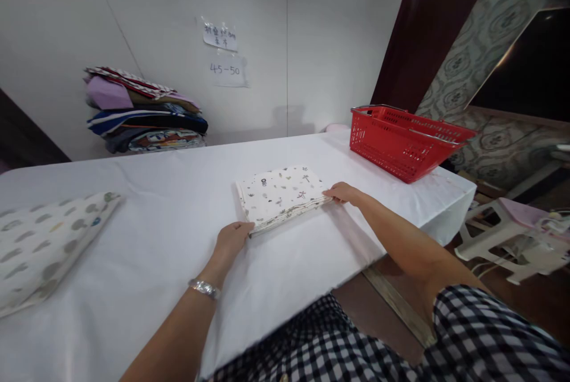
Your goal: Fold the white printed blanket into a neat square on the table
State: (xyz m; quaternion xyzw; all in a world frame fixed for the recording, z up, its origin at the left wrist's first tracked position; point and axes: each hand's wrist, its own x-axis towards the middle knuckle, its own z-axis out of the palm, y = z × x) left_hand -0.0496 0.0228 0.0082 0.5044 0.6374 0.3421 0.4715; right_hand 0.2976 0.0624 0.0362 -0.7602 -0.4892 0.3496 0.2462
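- Plain white room, notes taped on the wall (225, 52); long bench (178, 215) w/ a white cover runs across the view.
- Folded cloth (280, 195), white w/ small prints, lies flat on the bench about mid-way, just in front of the person.
- Left hand (231, 238) at the cloth's near-left corner, fingers curled over the edge, touching it. Bracelet (203, 288) on that wrist.
- Right hand (344, 193) at the right edge, fingertips pressed on the cloth. Hands well apart, one per side; neither lifts it, and can't tell if either really pinches the layers.
- Step in hand, by my read: squaring up a finished fold, layers look stacked & even.
- Next move would need a grip under both sides so the layers don't slip.
- Red basket (403, 141) stands to the right on the bench, apart from the cloth.
- Another folded cloth w/ spots (44, 245) far left; pile of mixed fabrics (145, 111) by the back wall.
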